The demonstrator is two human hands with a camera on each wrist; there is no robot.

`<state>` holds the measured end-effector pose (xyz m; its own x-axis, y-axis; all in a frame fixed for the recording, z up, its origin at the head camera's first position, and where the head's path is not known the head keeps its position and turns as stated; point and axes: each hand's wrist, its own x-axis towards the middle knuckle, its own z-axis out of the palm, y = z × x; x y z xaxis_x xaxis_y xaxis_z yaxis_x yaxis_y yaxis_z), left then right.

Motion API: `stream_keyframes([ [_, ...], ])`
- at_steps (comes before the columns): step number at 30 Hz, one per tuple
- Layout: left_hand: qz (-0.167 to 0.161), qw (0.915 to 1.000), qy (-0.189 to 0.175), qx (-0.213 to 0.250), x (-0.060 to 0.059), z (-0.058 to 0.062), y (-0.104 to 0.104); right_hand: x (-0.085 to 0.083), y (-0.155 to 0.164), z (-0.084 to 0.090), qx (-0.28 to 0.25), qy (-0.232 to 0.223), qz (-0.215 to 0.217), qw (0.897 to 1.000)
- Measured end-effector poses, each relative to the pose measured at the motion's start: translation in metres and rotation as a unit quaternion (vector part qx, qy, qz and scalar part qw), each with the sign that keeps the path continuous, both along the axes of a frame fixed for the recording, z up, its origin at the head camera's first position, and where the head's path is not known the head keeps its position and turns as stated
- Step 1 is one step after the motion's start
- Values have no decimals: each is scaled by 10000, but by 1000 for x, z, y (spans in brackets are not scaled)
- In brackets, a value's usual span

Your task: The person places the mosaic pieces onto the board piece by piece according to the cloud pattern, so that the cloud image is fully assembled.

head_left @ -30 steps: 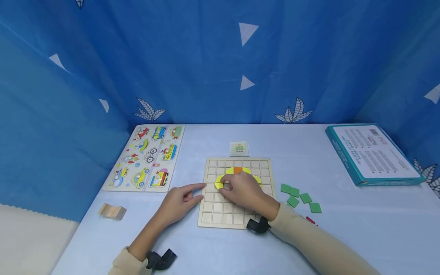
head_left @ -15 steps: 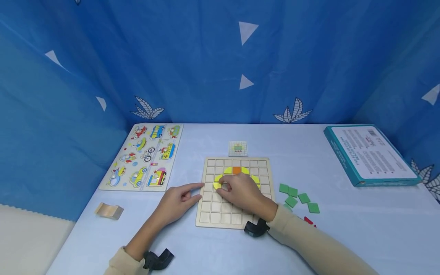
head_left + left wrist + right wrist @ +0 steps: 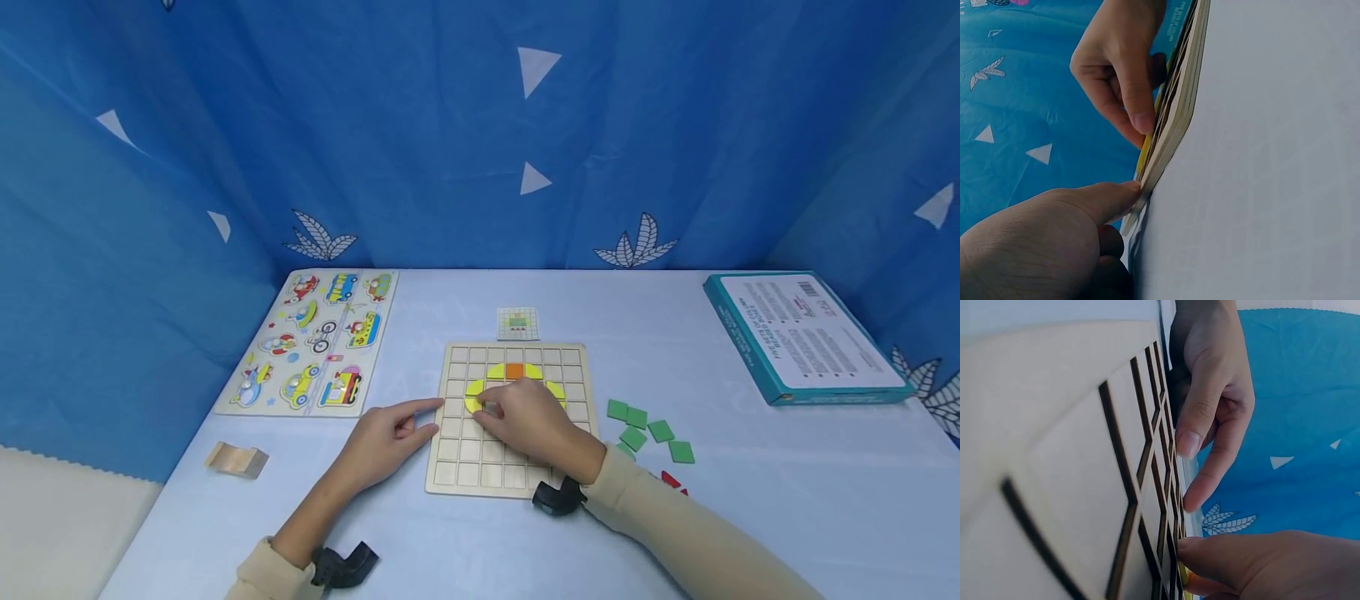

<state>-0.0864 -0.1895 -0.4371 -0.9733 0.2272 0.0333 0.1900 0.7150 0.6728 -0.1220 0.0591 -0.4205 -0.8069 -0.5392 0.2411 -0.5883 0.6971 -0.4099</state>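
R hand (image 3: 525, 417) sits mid-frame on wooden grid board (image 3: 457, 475), fingertips pinching yellow piece (image 3: 476, 398) at its left; L hand (image 3: 390, 440), index straight, touches board's left edge.

A: Where is the right hand (image 3: 534, 421)?
B: On the wooden grid board (image 3: 510, 417), its fingertips on a yellow piece (image 3: 476, 397) in the left part of the grid.
A: And the left hand (image 3: 386, 443)?
B: Just left of it, index finger touching the board's left edge.
A: What lies nearby?
B: Green tiles (image 3: 648, 432) to the right of the right hand, an orange tile (image 3: 514, 372) beyond its fingers.
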Motion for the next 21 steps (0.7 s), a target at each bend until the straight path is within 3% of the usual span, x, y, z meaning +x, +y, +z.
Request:
stream_keyframes([
  [21,-6,10000,63,38,0,-3,-1,1,5,2,-291,83,-1,9995],
])
